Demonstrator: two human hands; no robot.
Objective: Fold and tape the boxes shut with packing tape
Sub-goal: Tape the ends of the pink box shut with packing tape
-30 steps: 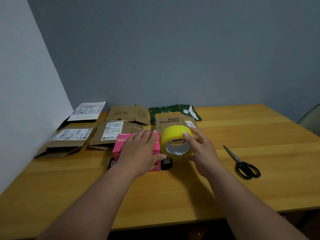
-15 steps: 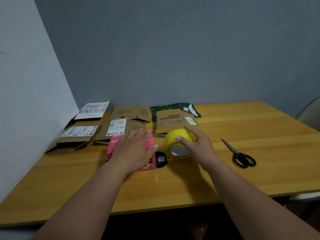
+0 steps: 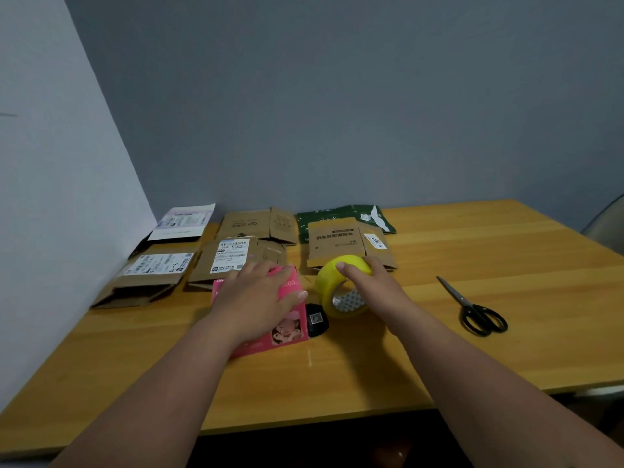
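Observation:
A pink box (image 3: pixel 283 332) stands on the wooden table (image 3: pixel 472 349), a black flap (image 3: pixel 316 320) sticking out at its right end. My left hand (image 3: pixel 260 298) lies flat on top of it, fingers straight. Just to the right a yellow roll of packing tape (image 3: pixel 332 285) stands on edge on the table. My right hand (image 3: pixel 368 282) grips the roll from above, fingers curled over its rim.
Several flattened cardboard boxes (image 3: pixel 233 256) with shipping labels lie behind, toward the left wall, another flat carton (image 3: pixel 341 243) and a green mailer (image 3: pixel 344 214) behind the tape. Black scissors (image 3: pixel 472 307) lie to the right. A chair back (image 3: pixel 607 224) shows at the far right.
The tape roll has come down from slightly raised to resting on the table beside the pink box. My left hand has stayed on the box. The camera has tilted.

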